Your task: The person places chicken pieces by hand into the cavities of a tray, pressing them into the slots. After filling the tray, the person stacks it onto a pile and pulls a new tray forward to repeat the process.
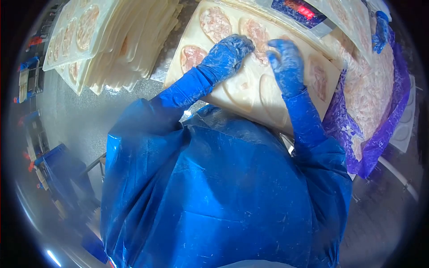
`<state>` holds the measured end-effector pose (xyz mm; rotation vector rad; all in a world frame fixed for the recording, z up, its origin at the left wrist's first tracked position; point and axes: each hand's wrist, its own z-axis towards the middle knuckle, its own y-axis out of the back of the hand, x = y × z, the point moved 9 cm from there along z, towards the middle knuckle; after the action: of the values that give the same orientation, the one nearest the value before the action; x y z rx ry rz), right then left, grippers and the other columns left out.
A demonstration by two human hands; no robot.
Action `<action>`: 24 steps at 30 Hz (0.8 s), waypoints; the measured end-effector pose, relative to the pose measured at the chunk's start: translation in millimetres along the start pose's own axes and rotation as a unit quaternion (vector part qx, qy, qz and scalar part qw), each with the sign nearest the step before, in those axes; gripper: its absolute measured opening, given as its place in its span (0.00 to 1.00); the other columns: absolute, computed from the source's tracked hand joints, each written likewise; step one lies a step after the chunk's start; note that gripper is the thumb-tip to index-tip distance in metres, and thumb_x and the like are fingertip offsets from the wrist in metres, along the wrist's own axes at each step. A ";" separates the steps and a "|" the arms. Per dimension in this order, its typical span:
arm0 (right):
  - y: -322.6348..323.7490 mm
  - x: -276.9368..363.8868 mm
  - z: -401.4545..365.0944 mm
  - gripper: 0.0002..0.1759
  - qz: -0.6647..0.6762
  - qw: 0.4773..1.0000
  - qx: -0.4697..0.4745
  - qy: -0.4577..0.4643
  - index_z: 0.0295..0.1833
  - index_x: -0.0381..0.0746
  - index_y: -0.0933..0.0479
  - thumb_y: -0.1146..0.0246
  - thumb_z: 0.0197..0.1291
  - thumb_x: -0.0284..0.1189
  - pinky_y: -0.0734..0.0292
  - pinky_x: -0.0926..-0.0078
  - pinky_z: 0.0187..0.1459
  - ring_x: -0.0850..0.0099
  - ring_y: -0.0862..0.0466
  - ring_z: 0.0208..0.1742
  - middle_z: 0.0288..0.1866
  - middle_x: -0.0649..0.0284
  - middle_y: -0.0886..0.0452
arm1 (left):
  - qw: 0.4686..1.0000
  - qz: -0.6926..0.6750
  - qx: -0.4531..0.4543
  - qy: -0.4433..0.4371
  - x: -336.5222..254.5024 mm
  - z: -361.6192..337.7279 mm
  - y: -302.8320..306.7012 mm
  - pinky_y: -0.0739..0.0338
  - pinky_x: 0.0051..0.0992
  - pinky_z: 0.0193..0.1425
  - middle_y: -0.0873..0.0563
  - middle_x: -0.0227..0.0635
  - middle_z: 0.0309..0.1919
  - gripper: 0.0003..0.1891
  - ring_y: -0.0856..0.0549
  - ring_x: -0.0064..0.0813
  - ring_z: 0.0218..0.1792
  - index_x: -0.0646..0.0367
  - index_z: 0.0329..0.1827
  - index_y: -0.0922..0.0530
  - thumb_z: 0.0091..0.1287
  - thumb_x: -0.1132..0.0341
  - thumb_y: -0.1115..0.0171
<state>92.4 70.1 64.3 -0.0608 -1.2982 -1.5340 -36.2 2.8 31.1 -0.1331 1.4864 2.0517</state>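
Note:
A cream moulded tray (214, 96) with oval hollows lies tilted in front of me. Pale pink raw meat (255, 32) fills an upper hollow and extends down between my hands. My left hand (229, 54), in a wet blue glove, is closed, fingers curled down at the meat's left edge; whatever is under the fingertips is hidden. On the meat's other side, my right hand (287, 67) is open, its gloved fingers bent and apart. More meat pieces (215, 24) fill hollows at the upper left and right. Two lower hollows (275, 96) hold no piece.
Upper left, a stack of similar trays (120, 49) holds meat. To the right, a heap of raw meat (368, 94) lies on purple plastic sheeting (389, 129). A scale with a red display (300, 11) stands behind the tray. Another person's blue-gloved hand (380, 33) shows upper right.

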 end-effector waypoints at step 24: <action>-13.6 17.9 -73.8 0.22 -0.228 0.969 0.091 0.040 0.66 0.45 0.23 0.42 0.68 0.33 0.50 0.50 0.78 0.62 0.34 0.76 0.69 0.64 0.24 | 0.988 0.146 0.033 -0.033 14.4 49.2 -24.2 0.48 0.43 0.82 0.33 0.40 0.76 0.29 0.35 0.42 0.76 0.54 0.77 0.35 0.74 0.55 0.47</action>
<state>115.7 2.1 36.3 0.4403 -1.4468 -1.7682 -22.9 57.4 23.2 0.1880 1.6070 2.2062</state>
